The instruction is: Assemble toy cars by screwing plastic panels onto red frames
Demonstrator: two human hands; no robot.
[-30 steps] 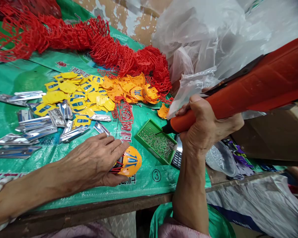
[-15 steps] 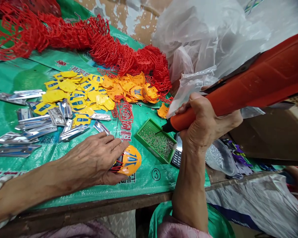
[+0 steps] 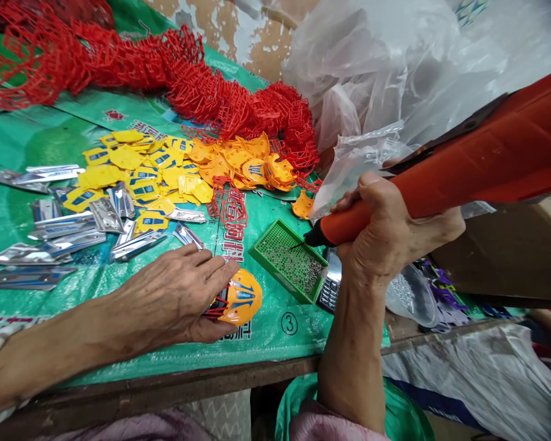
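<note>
On grn sheet [image 3: 275,306], circled "3" [image 3: 289,323], L hand [image 3: 179,294] gripping orange toy [image 3: 244,297], R hand [image 3: 381,236] clutching red driver [image 3: 477,153]

Brown table [image 3: 202,382], green sheet [image 3: 275,346], green tray [image 3: 278,269]

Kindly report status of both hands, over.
Left hand holding orange shell. Right hand gripping red tool, bit over green tray. Silver part near left hand.

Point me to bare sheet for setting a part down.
Free: green sheet between green tray and table's front edge; a smaller patch between silver strips and left forearm. Crowded: the middle and back, under yellow plates, orange shells, red frames.
</note>
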